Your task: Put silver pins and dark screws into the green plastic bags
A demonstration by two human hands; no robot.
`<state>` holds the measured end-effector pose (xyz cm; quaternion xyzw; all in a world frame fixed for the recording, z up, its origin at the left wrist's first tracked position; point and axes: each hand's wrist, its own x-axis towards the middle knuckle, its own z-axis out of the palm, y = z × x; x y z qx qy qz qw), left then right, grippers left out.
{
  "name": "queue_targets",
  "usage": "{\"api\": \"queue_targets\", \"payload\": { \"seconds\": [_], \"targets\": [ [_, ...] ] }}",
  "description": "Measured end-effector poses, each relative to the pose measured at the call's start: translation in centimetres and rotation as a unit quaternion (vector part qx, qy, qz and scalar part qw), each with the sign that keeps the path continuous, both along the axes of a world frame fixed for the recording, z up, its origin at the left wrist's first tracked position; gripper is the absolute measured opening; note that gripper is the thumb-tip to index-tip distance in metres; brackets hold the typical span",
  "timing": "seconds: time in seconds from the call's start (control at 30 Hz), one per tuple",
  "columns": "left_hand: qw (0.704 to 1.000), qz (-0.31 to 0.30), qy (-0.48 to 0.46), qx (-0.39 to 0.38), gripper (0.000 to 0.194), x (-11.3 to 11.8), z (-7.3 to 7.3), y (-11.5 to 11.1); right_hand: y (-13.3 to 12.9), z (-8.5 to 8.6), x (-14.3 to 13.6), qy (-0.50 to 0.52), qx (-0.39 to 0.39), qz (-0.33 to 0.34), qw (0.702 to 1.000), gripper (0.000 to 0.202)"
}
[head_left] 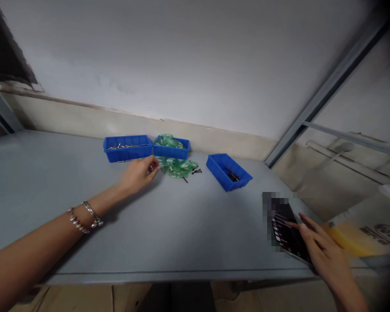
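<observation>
My left hand (140, 175) is over the table with its fingertips pinched together, at the left edge of a pile of green plastic packets (177, 168). Whatever is between those fingers, if anything, is too small to make out. Several dark screws (196, 171) lie beside the pile. At the right, my right hand (325, 247) has its fingers stretched out. One fingertip touches the lit screen of a phone (289, 229), which rests near the table's right side and is partly blurred out.
Against the wall stand a blue bin (130, 154) of thin metal pieces and another blue bin (171, 151) with green packets. A third blue bin (219, 171), set at an angle, holds dark screws. A white and yellow bag (367, 229) is beyond the table's right edge, near a metal post (287, 143).
</observation>
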<state>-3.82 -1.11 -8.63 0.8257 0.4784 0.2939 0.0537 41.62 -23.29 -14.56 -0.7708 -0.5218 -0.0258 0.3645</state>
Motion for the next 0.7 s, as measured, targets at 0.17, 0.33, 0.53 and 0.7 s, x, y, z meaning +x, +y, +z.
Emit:
{"api": "queue_targets", "payload": {
  "seconds": [0.17, 0.33, 0.53, 0.7],
  "targets": [
    [1.000, -0.008, -0.015, 0.013, 0.019, -0.01, -0.13, -0.03, 0.26, -0.50, 0.20, -0.007, -0.008, -0.006, 1.000, 0.063],
    [0.999, -0.034, -0.019, 0.033, 0.018, 0.05, -0.16, -0.04, 0.28, -0.18, -0.03, -0.002, 0.004, -0.002, 1.000, 0.065],
    [0.998, -0.041, -0.016, 0.036, 0.016, 0.07, -0.19, -0.08, 0.25, 0.25, -0.15, 0.032, 0.008, 0.014, 0.999, 0.070],
    [0.998, -0.040, -0.020, 0.040, 0.016, 0.03, -0.31, -0.05, 0.50, 0.31, -0.32, 0.041, 0.012, 0.002, 0.999, 0.074]
  ]
}}
